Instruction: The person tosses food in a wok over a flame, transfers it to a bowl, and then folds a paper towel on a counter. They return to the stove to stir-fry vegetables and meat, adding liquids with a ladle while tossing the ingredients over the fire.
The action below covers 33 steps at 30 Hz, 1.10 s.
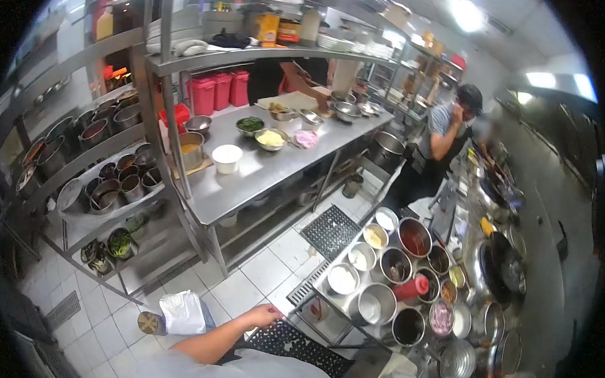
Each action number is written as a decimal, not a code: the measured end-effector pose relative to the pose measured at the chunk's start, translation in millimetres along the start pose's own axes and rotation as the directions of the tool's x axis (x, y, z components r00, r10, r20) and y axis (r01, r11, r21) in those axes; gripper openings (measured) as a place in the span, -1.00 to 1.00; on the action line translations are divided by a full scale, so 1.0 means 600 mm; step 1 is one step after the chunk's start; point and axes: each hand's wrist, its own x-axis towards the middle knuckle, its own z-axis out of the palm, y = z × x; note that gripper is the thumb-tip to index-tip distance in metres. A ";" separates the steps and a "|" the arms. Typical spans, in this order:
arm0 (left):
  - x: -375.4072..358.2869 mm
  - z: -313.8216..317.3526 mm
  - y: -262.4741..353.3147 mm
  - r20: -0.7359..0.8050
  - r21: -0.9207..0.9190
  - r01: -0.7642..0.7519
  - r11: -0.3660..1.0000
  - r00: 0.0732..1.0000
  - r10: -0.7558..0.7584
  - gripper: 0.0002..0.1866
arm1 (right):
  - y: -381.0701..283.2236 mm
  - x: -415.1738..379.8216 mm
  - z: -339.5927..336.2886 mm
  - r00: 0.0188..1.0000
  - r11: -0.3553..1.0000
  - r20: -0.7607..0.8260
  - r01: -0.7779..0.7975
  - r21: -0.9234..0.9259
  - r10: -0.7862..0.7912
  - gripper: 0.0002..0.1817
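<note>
My left hand (265, 315) reaches out from my white shirt (256, 371) at the bottom of the view. Its fingers are curled together, and what they hold, if anything, is too small to make out. The hand hangs over the floor beside a black perforated mat (303, 352). To its right stands a metal counter (338, 303) crowded with containers; a white tub (343, 278) and a steel pot (376, 303) are nearest. A red squeeze bottle (412, 287) lies tilted among them. My right hand is out of view.
A steel table (208, 209) holds a white bucket (227, 158) and bowls of food. Left is a rack (129, 279) of pots. A white sack (186, 313) sits on the floor. A person in a cap (444, 137) stands beyond the counter, near woks (503, 263).
</note>
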 end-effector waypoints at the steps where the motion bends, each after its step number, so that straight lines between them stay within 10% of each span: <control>1: -0.008 -0.023 0.004 -0.022 0.013 0.011 1.000 1.000 -0.011 -0.66 | -0.056 -0.022 0.014 0.998 0.985 0.045 -0.047 0.167 0.040 -0.57; 5: 0.007 -0.144 0.018 -0.043 0.062 0.018 0.998 0.999 -0.015 -0.56 | -0.268 -0.165 0.155 0.913 0.727 0.408 -0.281 0.626 0.001 -0.60; 9: -0.007 -0.271 0.049 -0.200 0.081 -0.059 0.995 0.977 0.074 -0.57 | -0.463 -0.475 0.355 0.709 0.631 0.656 -0.390 0.671 -0.258 -0.61; 16: -0.091 -0.485 0.018 -0.496 -0.090 -0.110 0.990 0.867 0.051 -0.66 | -0.546 -0.872 0.761 -0.037 0.532 0.980 -0.844 0.073 -0.193 -0.62; 18: -0.118 -0.517 0.005 -0.565 -0.174 -0.112 0.978 0.825 -0.006 -0.70 | -0.589 -0.959 0.807 -0.118 0.540 0.984 -0.842 -0.027 -0.134 -0.66; 27: -0.176 -0.520 -0.127 -0.696 -0.508 -0.136 0.851 0.646 -0.312 -0.79 | -0.772 -1.145 1.107 -0.260 0.771 0.964 -0.626 -0.119 -0.062 -0.55; 33: -0.097 -0.500 -0.034 -0.710 -0.532 -0.125 0.837 0.605 -0.361 -0.77 | -0.953 -1.213 1.208 -0.293 0.800 0.925 -0.599 0.019 -0.242 -0.51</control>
